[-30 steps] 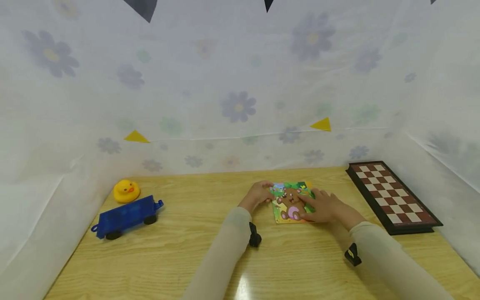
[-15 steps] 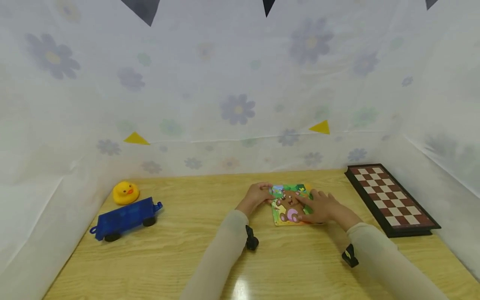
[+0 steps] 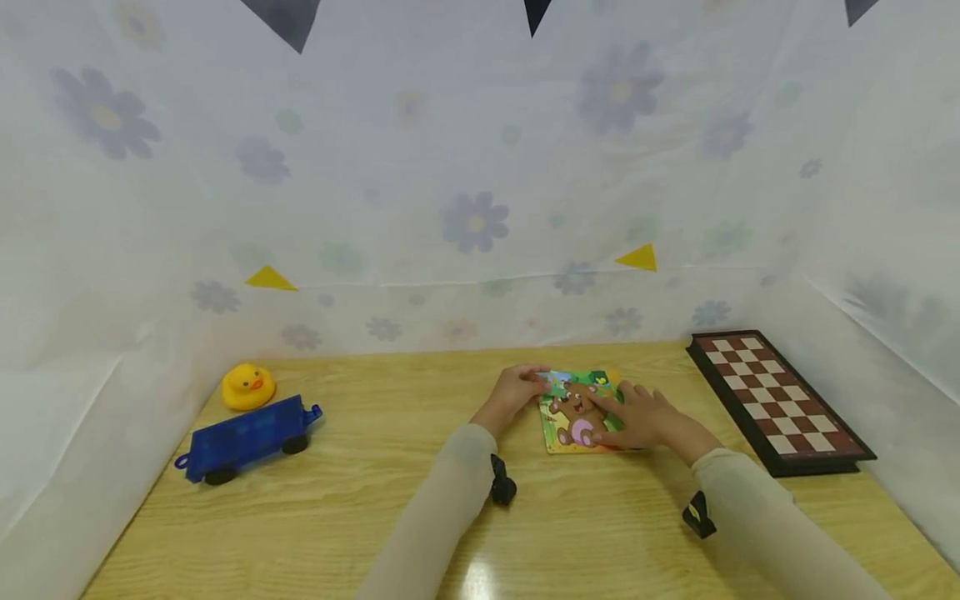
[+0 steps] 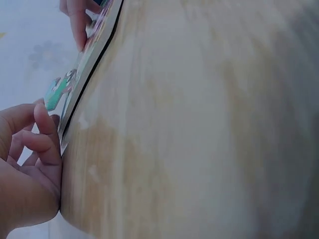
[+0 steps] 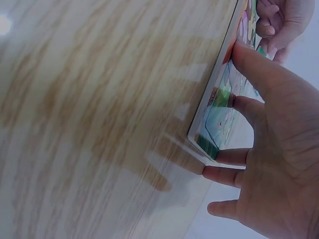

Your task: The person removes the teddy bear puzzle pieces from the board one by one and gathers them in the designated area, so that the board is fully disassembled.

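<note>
A flat jigsaw puzzle board (image 3: 576,407) with a brown cartoon bear lies on the wooden table. At its upper left corner is my left hand (image 3: 516,390). Seen from the left wrist, the thumb and a fingertip pinch a small green puzzle piece (image 4: 56,93), tilted up from the board's surface. My right hand (image 3: 647,417) spreads over the board's right side, with thumb and some fingertips resting on the picture. In the right wrist view its fingers (image 5: 227,175) are spread apart, the lower ones reaching past the board's corner.
To the right lies a black-edged checkered board (image 3: 776,396). A blue toy wagon (image 3: 247,437) stands at the left, with a yellow rubber duck (image 3: 248,387) just behind it. A white flowered cloth (image 3: 420,242) hangs around the table's back and sides.
The head view has tilted slightly, so the scene sits a little lower. Both hands keep nearly the same places at the puzzle board; the wagon, duck and checkered board have not moved.
</note>
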Demonstrator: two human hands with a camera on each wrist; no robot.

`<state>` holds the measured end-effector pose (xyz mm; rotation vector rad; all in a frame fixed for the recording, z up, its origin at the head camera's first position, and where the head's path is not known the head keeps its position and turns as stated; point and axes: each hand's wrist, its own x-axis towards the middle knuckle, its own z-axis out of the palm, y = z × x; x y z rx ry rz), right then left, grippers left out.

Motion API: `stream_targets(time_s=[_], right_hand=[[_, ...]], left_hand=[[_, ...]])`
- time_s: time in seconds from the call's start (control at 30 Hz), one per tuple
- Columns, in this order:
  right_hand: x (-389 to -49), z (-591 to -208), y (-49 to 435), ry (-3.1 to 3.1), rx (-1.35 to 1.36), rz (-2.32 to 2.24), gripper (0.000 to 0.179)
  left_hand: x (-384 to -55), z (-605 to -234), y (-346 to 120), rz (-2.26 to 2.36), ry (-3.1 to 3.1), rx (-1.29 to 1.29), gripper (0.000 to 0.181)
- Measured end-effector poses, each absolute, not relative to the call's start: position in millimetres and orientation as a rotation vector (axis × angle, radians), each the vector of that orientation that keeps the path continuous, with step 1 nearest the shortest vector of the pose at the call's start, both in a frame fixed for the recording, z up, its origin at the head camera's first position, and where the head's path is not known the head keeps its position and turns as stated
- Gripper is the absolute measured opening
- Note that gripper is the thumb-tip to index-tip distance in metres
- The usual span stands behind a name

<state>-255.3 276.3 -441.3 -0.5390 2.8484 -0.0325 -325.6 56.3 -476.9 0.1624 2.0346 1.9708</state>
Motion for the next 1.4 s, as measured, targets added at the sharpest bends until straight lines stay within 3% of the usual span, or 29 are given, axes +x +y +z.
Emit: stream_targets(time_s=[0.83,1.4], right_hand=[[-254,-444,278,2.86,-0.55,-0.018,0.077],[-249,-449,279,2.843,-0.519,-0.06,0.079]], left_hand=[[-327,-475,59,2.236,1.872,-0.245,0.026],[-331,-469,5,2.247,1.855,-0.366,0.026]])
